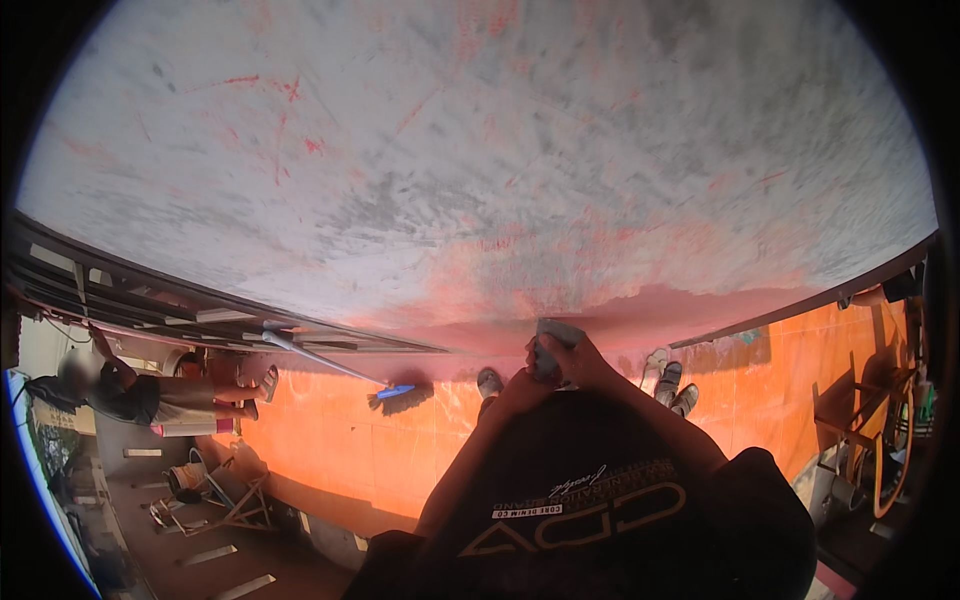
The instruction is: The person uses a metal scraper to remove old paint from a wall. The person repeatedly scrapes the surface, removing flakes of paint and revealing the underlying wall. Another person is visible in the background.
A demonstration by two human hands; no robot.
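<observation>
A large whitish-grey panel [450, 187] with red and pink patches spans the upper view, looking bowed in the fisheye. At its lower edge, both hands meet on a small grey block [551, 364], whose exact kind I cannot tell. My left hand [534, 371] wraps its lower left side. My right hand [568, 352] grips it from the right, with fingers partly hidden. The top of the block lies at the pink strip along the panel's edge. Whether it presses on the panel is unclear.
Below lies an orange surface [337, 442]. A blue-headed broom [394, 391] rests at left of centre. A person [135, 394] stands far left, near folding frames [236, 495]. Footwear [666, 382] shows beside my right arm. A chair-like frame [855, 412] stands at right.
</observation>
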